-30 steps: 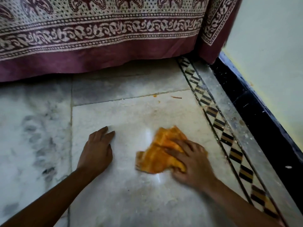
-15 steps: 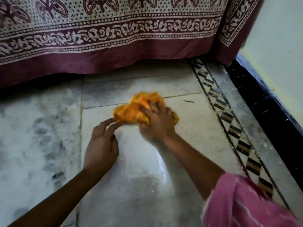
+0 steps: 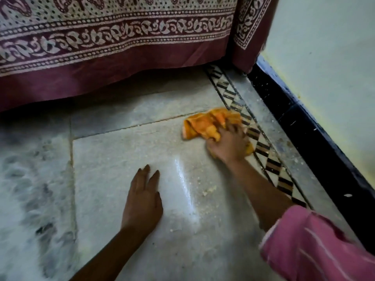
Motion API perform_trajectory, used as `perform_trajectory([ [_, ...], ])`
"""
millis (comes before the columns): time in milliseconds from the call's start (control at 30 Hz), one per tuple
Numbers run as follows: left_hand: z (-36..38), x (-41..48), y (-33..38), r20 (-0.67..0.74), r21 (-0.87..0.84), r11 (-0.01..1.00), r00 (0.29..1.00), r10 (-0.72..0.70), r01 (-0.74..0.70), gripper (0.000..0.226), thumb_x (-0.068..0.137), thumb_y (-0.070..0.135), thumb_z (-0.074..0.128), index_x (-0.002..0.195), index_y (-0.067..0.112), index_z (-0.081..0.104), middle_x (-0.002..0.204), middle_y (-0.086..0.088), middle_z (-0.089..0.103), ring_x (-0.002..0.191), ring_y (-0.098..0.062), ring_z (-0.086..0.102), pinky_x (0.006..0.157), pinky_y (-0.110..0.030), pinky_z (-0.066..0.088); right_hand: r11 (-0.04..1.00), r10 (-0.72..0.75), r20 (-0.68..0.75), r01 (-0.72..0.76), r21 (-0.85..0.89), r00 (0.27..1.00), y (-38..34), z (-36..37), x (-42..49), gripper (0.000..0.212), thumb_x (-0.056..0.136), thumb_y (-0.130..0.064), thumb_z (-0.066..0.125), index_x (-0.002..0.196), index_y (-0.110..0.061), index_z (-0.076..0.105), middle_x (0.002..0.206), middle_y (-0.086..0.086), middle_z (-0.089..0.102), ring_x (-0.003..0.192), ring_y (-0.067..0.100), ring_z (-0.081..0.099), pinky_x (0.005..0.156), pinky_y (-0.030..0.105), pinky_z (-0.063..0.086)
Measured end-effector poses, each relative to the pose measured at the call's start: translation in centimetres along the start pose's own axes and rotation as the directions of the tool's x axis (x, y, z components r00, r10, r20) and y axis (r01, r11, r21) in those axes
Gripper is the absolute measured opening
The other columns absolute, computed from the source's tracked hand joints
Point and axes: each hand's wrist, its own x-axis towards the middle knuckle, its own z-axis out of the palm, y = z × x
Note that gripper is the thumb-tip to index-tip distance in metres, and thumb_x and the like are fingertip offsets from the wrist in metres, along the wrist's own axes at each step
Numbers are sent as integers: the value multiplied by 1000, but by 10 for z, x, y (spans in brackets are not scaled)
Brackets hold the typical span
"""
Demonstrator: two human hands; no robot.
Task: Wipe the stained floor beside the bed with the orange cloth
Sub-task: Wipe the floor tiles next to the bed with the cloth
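Orange cloth point(image 3: 207, 125) lay bunched on marble floor point(image 3: 121, 169) at two o'clock, touching patterned border strip point(image 3: 261, 147), near bedspread hem point(image 3: 101, 63). Right hand point(image 3: 228, 146) pressed on its near edge, fingers point(image 3: 233, 129) curled into folds, gripping. Left hand point(image 3: 142, 201) flat at six o'clock, fingers spread, holding nothing. Cloth looked soft, light, limp; likely best held by bunched middle. Crumbs point(image 3: 208, 191) remained.

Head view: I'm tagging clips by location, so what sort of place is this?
Most likely a bedroom in a home. A printed maroon bedcover hangs to a marble floor with a patterned inlay border along the wall, where the right hand wipes with an orange cloth.
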Motion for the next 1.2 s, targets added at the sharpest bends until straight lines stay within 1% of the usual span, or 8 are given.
perform_trajectory([
  [133, 0, -6, 3, -24, -52, 998, 999, -47, 45, 51, 87, 0, 47, 137, 5, 41, 148, -17, 32, 138, -32, 24, 110, -37, 20, 932, -357, -41, 358, 52, 933, -16, 8, -96, 66, 75, -46, 59, 138, -41, 39, 152, -6, 27, 138, 30, 25, 103, 53, 29],
  [300, 15, -20, 4, -76, -53, 998, 997, 28, -32, 44, 80, 0, 51, 124, -1, 56, 137, -24, 45, 128, -41, 38, 103, -50, 33, 765, -642, 77, 644, -15, 763, 135, -25, -242, 58, 85, -61, 35, 140, -44, 33, 150, -7, 32, 128, 21, 38, 93, 36, 32],
  [433, 31, -40, 24, -53, -16, 989, 988, 145, -146, 47, 83, 15, 37, 123, 0, 57, 136, -23, 47, 129, -33, 33, 106, -48, 33, 884, -457, 43, 459, -90, 888, 197, -39, -226, 60, 83, -59, 36, 141, -45, 29, 142, 2, 43, 125, 31, 42, 90, 47, 42],
  [600, 39, -50, 33, 19, 4, 967, 967, 254, -254, 51, 82, 19, 32, 123, -2, 55, 134, -23, 49, 127, -32, 33, 109, -39, 27, 991, 127, -168, -133, -25, 978, 93, -12, -144, 68, 73, -56, 44, 136, -30, 45, 143, 4, 45, 131, 37, 36, 101, 53, 29],
  [767, 19, -63, 19, 12, -30, 983, 983, 182, -182, 45, 79, 6, 53, 123, -5, 54, 128, -25, 53, 117, -42, 49, 93, -50, 43, 987, -163, -89, 162, -12, 983, 33, 1, -207, 67, 76, -53, 48, 140, -36, 37, 148, -1, 36, 132, 29, 33, 101, 48, 29],
  [933, 16, -65, 18, -33, -36, 984, 985, 171, -172, 41, 80, 0, 57, 121, -6, 56, 125, -25, 54, 116, -44, 47, 92, -51, 43, 836, -540, 81, 545, -62, 838, 160, -32, -327, 56, 89, -63, 33, 142, -45, 28, 146, -3, 36, 126, 25, 39, 92, 42, 37],
  [1067, 25, -67, 27, 8, -18, 980, 981, 196, -196, 46, 75, -4, 66, 120, -6, 57, 126, -26, 54, 117, -47, 46, 96, -55, 42, 941, -316, 29, 317, -118, 948, 212, -51, -293, 62, 83, -64, 37, 142, -47, 23, 142, 4, 41, 126, 32, 37, 90, 59, 43],
  [1200, 28, -68, 36, 8, -55, 981, 982, 187, -186, 48, 76, -5, 65, 122, -6, 55, 128, -26, 53, 119, -45, 45, 98, -52, 40, 987, 137, -126, -147, -71, 982, 147, -31, -208, 69, 75, -62, 37, 139, -34, 38, 146, 5, 40, 134, 36, 31, 102, 58, 31],
])
